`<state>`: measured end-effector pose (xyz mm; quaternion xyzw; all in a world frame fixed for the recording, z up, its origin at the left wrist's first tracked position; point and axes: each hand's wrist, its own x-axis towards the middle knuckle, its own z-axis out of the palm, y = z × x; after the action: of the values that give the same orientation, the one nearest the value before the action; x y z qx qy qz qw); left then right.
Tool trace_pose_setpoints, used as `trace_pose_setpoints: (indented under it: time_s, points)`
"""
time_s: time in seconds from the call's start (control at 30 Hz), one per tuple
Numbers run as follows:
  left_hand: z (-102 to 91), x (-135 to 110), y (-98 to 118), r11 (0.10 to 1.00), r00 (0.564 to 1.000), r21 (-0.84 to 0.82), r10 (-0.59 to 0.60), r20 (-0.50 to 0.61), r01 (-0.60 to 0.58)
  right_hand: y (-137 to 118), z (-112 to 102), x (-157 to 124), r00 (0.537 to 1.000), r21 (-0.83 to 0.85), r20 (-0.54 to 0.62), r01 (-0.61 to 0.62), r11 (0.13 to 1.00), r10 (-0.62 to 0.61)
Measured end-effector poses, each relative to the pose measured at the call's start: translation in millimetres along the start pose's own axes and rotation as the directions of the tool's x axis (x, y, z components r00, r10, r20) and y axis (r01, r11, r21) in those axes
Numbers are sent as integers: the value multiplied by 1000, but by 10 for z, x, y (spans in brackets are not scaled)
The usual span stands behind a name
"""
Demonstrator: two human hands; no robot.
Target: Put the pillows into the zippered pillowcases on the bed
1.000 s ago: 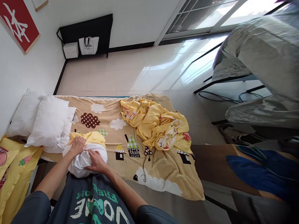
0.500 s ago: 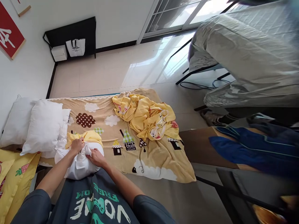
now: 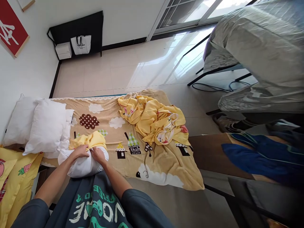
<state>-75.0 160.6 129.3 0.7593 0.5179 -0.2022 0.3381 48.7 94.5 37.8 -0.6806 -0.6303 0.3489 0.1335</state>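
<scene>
A white pillow (image 3: 82, 167) rests against my shirt at the near edge of the bed. Bunched over its far end is a yellow pillowcase (image 3: 91, 138). My left hand (image 3: 82, 151) is closed on the pillowcase's near edge, where yellow cloth meets white. Beside it, my right hand (image 3: 98, 155) pinches the same edge, its thumb side close to the left fingers. Both palms lie against the pillow, and some fingertips are hidden in the folds.
White pillows (image 3: 47, 126) are stacked at the bed's left end, with yellow carrot-print cushions (image 3: 19, 177) nearer me. Crumpled yellow bedding (image 3: 152, 117) lies on the beige blanket (image 3: 163, 161). A person in pale covering (image 3: 266, 53) sits at right, near a box with blue clothing (image 3: 256, 155).
My hands have come closer together, and the right has shifted from a twist of white pillow to the yellow edge. The pillow looks smoother. The view has turned slightly left.
</scene>
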Motion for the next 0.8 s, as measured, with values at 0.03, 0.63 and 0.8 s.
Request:
trace_pose_setpoints:
  time_s: [0.03, 0.63, 0.8]
  points:
    - [22, -30, -9, 1000, 1000, 18, -3, 6, 3, 27, -37, -42, 1000, 20, -5, 3, 1000, -3]
    - [-140, -113, -189, 980, 959, 65, -171, -225, 190, -299, 161, -68, 978, 4, 33, 205, 979, -205]
    - [-93, -269, -215, 991, 971, 63, -104, -215, 120, -245, 188, 251, 996, 35, -23, 85, 996, -84]
